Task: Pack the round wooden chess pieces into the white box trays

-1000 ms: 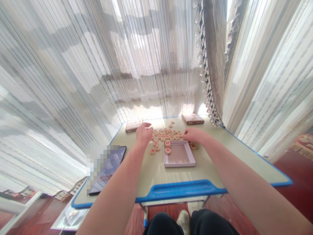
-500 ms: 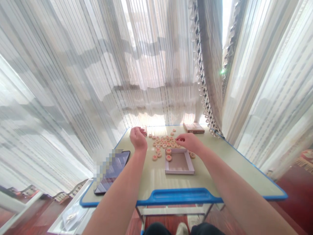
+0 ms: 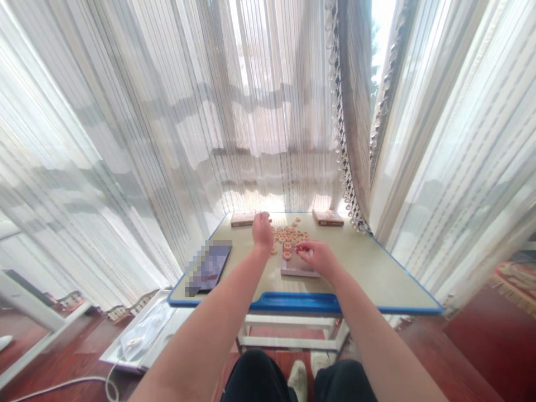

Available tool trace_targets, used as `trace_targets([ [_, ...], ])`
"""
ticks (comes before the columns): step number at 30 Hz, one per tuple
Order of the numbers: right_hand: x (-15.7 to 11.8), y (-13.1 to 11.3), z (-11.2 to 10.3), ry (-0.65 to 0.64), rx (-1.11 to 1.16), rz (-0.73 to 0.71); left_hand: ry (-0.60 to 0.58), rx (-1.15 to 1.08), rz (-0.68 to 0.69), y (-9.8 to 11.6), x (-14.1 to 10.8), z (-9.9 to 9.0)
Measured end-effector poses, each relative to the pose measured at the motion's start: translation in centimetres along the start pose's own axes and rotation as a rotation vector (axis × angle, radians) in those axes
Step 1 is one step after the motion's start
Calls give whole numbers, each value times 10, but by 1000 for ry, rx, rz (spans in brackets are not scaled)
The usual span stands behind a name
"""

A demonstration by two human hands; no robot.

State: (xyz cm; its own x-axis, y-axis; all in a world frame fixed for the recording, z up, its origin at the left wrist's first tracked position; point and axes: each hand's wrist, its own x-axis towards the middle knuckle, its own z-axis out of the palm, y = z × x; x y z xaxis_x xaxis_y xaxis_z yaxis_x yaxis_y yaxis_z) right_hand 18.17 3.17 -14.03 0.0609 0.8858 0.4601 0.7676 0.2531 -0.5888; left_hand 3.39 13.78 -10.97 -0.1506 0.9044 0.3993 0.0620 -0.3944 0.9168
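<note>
Round wooden chess pieces [image 3: 292, 231] with red or dark characters lie in a loose cluster on the pale green table [image 3: 251, 279]. Two pieces [image 3: 287, 255] sit at the left side of a shallow open box [image 3: 299, 272]. Over that box is my right hand [image 3: 310, 252], its fingers pinched; what they hold is too small to make out. My left hand [image 3: 262, 230] is raised at the left edge of the cluster with its fingers curled, and their tips are partly hidden.
A flat box [image 3: 243, 218] lies at the back left, another [image 3: 328, 218] at the back right. A tablet [image 3: 213, 268] rests near the left edge. Blue trim [image 3: 297, 302] lines the table's front. Curtains hang behind.
My right hand has moved from the cluster's right side to over the open box. My left hand has shifted right, uncovering the back left box. The camera view has shifted too.
</note>
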Motion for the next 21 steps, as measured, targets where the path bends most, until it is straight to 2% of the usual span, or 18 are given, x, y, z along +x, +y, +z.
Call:
trace_targets([
  [2, -8, 3, 4, -31, 4, 0, -20, -98, -87, -2, -21, -11],
  [3, -10, 4, 5, -27, 10, 4, -53, -92, -56, -5, -31, -19],
  [6, -11, 5, 4, -20, 23, 6, -167, 189, 200, -16, -54, -40],
  [8, -10, 6, 4, -52, -8, 9, -268, 376, 261, -21, -61, -48],
  [12, -9, 9, 5, -123, -85, 41, -289, 469, 280, -24, -61, -44],
  [17, -11, 12, 4, -102, -60, 1, -297, 524, 219, -31, -56, -36],
  [21, -10, 7, 4, -70, -21, -12, -403, 541, 256, -36, -54, -35],
])
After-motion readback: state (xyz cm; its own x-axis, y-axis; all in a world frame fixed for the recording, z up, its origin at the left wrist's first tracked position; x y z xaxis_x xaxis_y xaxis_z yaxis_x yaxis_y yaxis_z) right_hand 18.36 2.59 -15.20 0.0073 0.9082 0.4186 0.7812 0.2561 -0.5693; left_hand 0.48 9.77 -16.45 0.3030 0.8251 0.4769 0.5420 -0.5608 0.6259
